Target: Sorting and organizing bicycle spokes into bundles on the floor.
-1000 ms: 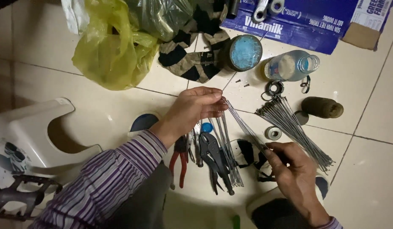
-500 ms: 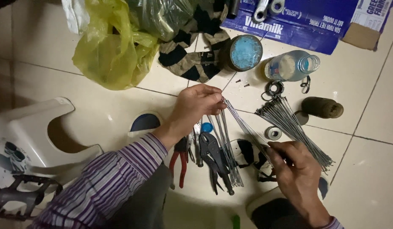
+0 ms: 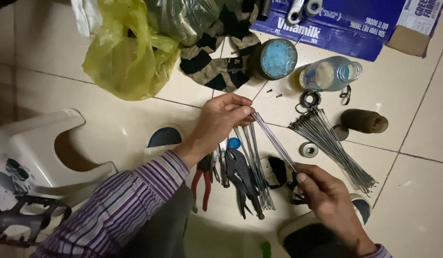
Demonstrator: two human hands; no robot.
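My left hand pinches the upper ends of a few thin metal spokes that slant down to the right. My right hand grips their lower ends near my sandal. Another small bunch of spokes lies on the tiled floor beneath them. A larger bundle of spokes lies to the right, fanned toward the lower right. Both hands are shut on the held spokes.
Red-handled pliers and dark locking pliers lie below my left hand. A round tin, a clear jar, a dark roll, a yellow bag, a striped cloth, blue cardboard and a white stool surround them.
My right hand slid slightly left and down along the spokes; the held spokes now look gathered closer together. My left hand barely moved.
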